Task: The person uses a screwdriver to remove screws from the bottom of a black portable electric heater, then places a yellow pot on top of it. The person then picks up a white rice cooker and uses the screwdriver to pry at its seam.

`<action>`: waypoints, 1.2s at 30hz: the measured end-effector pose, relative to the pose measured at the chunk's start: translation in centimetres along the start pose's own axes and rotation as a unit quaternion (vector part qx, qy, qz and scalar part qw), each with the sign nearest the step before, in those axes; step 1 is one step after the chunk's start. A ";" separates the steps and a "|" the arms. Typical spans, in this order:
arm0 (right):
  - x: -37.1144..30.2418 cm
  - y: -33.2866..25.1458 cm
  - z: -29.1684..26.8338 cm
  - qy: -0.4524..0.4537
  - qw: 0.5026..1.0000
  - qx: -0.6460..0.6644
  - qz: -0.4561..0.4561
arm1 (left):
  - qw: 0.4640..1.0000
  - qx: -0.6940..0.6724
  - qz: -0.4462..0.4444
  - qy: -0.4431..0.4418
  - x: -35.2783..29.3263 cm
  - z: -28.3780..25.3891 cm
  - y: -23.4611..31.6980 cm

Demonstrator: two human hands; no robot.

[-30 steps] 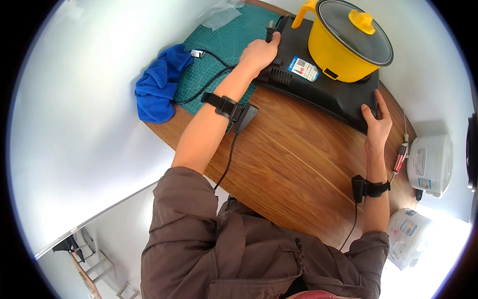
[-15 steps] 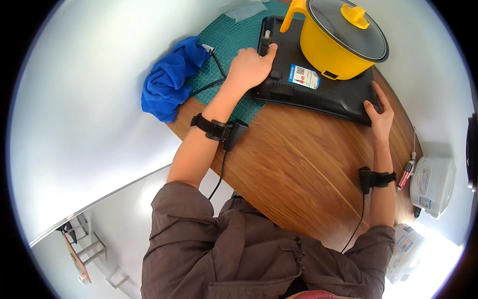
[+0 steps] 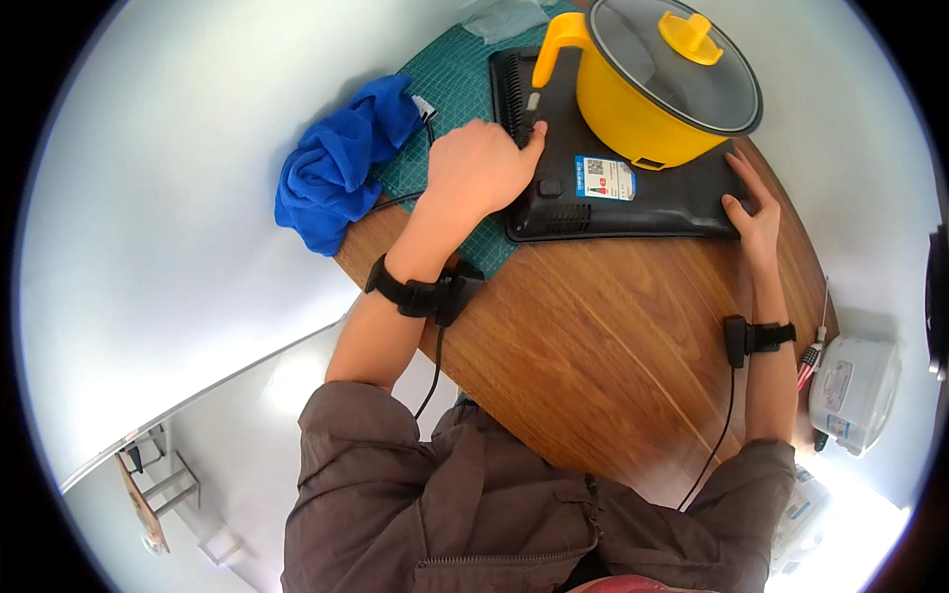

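Note:
A flat black appliance point(image 3: 662, 210) with vents, a small round foot and a label lies on the table; it looks like an induction cooker with its underside up. My left hand point(image 3: 481, 166) grips its left edge, thumb on top and the other fingers largely hidden. At the right edge, my right hand point(image 3: 756, 217) holds on with the thumb over the top and the fingers along the side. A yellow pot point(image 3: 633, 114) with a glass lid point(image 3: 643, 59) overlaps the appliance's far part. Left of my left hand lie a black cord point(image 3: 397, 201) and a crumpled blue cloth point(image 3: 331, 173).
A green cutting mat point(image 3: 460, 74) lies partly under the appliance, with a clear plastic bag point(image 3: 504, 18) at its far end. A screwdriver point(image 3: 813, 351) and a white appliance point(image 3: 855, 393) are at the right. White walls enclose the curved wooden table point(image 3: 593, 326).
The black appliance has turned counterclockwise, its left near corner coming toward me, and the yellow pot has shifted slightly left. Both hands keep their hold on it. The view has shifted a little.

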State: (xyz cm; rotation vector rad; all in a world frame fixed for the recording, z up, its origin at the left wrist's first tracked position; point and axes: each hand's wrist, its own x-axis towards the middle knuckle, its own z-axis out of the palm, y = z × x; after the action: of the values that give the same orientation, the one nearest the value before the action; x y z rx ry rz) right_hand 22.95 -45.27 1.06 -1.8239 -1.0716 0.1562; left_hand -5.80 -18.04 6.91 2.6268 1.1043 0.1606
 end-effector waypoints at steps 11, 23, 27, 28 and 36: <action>5.1 2.1 1.3 -0.035 0.998 0.058 -0.005 | 0.996 0.077 0.033 0.011 -1.4 -0.3 -0.3; 11.7 2.5 6.7 0.071 0.995 -0.016 0.066 | 0.991 0.092 0.087 0.035 -1.7 0.9 -2.3; 14.6 2.8 8.6 0.103 0.976 -0.114 0.154 | 0.981 0.093 0.139 0.094 -1.5 2.1 -3.0; 15.3 2.5 8.9 0.128 0.970 -0.151 0.143 | 0.981 0.101 0.148 0.075 -1.4 2.1 -3.0; 8.8 0.4 11.4 0.154 0.919 -0.302 0.199 | 0.987 0.122 0.092 0.054 -1.9 3.2 -2.7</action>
State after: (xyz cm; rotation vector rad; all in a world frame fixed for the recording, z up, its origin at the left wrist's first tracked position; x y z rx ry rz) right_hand 22.52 -31.28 -2.19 -2.5109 -0.5381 -0.2485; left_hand -8.30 -18.28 3.06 2.9715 0.9662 0.2208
